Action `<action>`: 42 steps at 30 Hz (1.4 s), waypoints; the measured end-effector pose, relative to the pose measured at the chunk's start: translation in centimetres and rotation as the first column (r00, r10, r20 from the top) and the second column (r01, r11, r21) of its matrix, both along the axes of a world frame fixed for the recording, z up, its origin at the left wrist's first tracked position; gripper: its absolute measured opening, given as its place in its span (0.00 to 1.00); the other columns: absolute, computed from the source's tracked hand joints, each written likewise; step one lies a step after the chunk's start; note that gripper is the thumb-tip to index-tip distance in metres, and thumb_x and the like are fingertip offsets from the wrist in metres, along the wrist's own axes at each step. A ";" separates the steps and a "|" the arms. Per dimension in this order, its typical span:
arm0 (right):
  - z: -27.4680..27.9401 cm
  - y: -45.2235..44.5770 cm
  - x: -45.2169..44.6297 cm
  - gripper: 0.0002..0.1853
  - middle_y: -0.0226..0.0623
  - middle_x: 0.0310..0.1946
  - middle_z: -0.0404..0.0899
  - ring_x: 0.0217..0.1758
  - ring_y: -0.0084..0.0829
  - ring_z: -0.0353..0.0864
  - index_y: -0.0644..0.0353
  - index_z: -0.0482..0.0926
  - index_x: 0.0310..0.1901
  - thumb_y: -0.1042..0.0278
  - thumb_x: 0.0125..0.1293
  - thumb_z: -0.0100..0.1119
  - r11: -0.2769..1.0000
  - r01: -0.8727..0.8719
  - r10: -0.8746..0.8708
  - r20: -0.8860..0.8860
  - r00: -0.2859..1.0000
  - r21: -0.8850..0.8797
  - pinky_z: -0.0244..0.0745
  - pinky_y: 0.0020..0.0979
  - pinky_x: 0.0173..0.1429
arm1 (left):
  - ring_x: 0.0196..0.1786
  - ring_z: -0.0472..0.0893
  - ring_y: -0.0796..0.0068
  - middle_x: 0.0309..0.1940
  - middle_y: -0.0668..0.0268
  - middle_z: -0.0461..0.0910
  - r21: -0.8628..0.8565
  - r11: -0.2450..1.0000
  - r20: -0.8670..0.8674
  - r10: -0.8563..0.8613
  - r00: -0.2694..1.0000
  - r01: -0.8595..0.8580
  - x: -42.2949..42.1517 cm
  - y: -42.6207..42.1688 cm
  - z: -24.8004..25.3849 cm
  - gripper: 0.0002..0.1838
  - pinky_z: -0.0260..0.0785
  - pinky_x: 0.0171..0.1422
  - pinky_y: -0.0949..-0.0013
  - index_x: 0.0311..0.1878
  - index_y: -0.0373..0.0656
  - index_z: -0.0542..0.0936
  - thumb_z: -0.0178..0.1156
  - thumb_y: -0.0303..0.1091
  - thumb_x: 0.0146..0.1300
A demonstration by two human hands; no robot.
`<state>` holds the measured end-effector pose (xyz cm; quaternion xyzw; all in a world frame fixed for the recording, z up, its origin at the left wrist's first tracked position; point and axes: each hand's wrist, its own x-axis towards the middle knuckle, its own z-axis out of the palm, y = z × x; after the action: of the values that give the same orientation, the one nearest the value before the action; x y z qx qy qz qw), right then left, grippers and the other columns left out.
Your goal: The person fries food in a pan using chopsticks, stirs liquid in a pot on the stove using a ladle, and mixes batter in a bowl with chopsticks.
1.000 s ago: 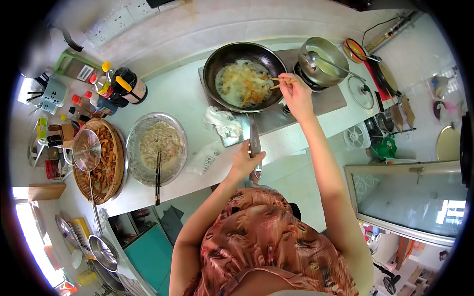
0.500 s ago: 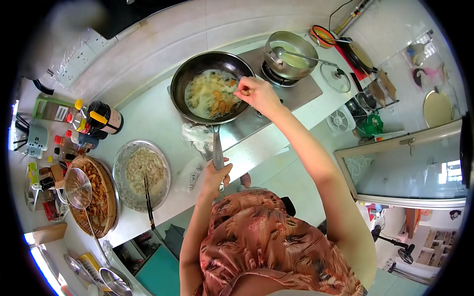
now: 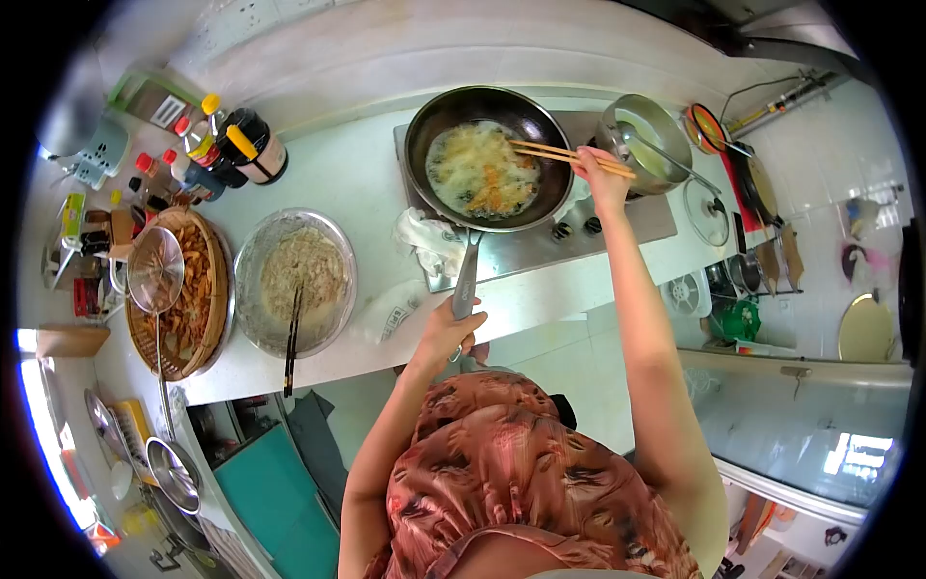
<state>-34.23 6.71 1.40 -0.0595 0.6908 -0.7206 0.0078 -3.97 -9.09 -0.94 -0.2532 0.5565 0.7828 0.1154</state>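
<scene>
My left hand point(image 3: 449, 330) is wrapped round the grey handle of a dark wok point(image 3: 546, 118) on the stove. In the wok, pale and golden-brown food pieces point(image 3: 487, 169) fry in foaming oil. My right hand point(image 3: 603, 177) grips wooden chopsticks point(image 3: 552, 152), their tips over the frying food at the wok's right side. Left of the wok stands a metal bowl of pale batter mix point(image 3: 345, 280) with dark chopsticks point(image 3: 292, 338) resting in it. Farther left, a wicker basket point(image 3: 225, 318) holds browned fried pieces, with a mesh skimmer point(image 3: 155, 270) lying across it.
A metal pot point(image 3: 683, 135) with a ladle in it stands right of the wok, a glass lid point(image 3: 707, 217) beside it. Sauce bottles point(image 3: 253, 145) line the back left. A crumpled white cloth or bag point(image 3: 431, 241) lies by the wok handle. A glass door point(image 3: 791, 425) is at the right.
My view has shifted, so the counter appears farther right and higher. My right hand has drawn back from the wok's rim, and the chopsticks now show clearly sideways. My left hand keeps the handle.
</scene>
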 end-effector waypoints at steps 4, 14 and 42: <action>-2.4 -3.2 -0.6 0.10 0.41 0.34 0.79 0.34 0.30 0.82 0.69 0.78 0.37 0.75 0.56 0.66 0.983 0.016 0.015 0.169 0.985 -0.185 0.84 0.27 0.38 | 0.15 0.64 0.83 0.18 0.71 0.67 -0.006 1.000 0.003 -0.016 1.000 0.016 0.1 -0.1 0.2 0.19 0.55 0.18 0.75 0.51 0.33 0.70 0.60 0.30 0.59; -1.4 -3.4 1.7 0.11 0.40 0.33 0.78 0.33 0.33 0.82 0.69 0.75 0.35 0.70 0.58 0.65 0.957 -0.038 0.122 0.279 0.952 -0.288 0.85 0.29 0.39 | 0.15 0.65 0.82 0.18 0.72 0.66 0.047 0.999 0.004 -0.018 1.000 0.018 0.0 -0.3 0.7 0.21 0.54 0.18 0.75 0.51 0.33 0.69 0.61 0.32 0.58; -1.4 -8.1 12.2 0.13 0.41 0.33 0.78 0.34 0.31 0.82 0.70 0.73 0.36 0.65 0.68 0.53 0.995 0.015 -0.020 -0.051 0.999 -0.097 0.83 0.29 0.39 | 0.15 0.67 0.80 0.15 0.69 0.68 0.019 0.997 -0.038 -0.068 0.997 0.068 0.1 -1.0 -0.5 0.24 0.60 0.15 0.71 0.52 0.29 0.68 0.61 0.33 0.56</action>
<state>-22.05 -1.35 0.00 -0.0723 0.6556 -0.7514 -0.0192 -3.87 -10.06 -1.45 -0.2182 0.5589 0.7888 0.1339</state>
